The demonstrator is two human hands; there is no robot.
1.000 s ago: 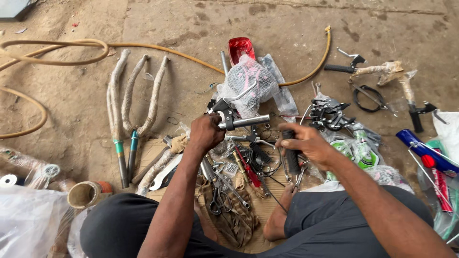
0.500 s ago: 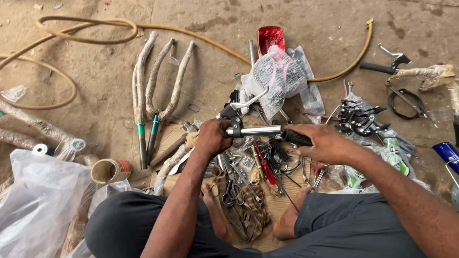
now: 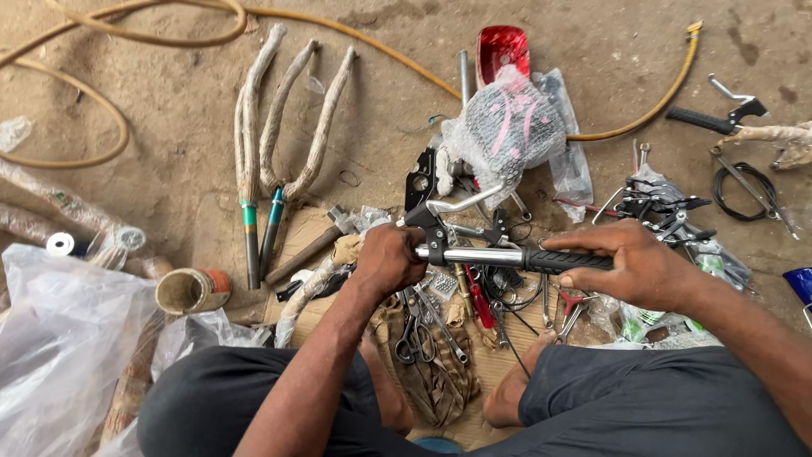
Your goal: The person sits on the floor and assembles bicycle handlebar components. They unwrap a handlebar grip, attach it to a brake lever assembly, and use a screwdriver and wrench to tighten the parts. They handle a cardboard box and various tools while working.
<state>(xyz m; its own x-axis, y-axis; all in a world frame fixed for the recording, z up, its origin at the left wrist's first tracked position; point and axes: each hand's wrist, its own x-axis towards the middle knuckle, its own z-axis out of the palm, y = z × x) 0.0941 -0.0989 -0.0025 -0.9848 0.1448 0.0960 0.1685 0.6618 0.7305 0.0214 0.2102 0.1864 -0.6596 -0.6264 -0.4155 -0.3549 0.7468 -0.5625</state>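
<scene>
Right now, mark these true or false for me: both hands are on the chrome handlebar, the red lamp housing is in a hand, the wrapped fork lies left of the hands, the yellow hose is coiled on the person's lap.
1. Both hands hold the chrome handlebar tube: true; left hand at the lever clamp, right hand on the black rubber grip.
2. The red lamp housing is in a hand: false; it lies on the ground beyond the bubble-wrapped part.
3. The paper-wrapped fork lies left of the hands: true.
4. The yellow hose lies on the lap: false; it runs across the ground.

Soft even daylight, sharp, faint shadows
</scene>
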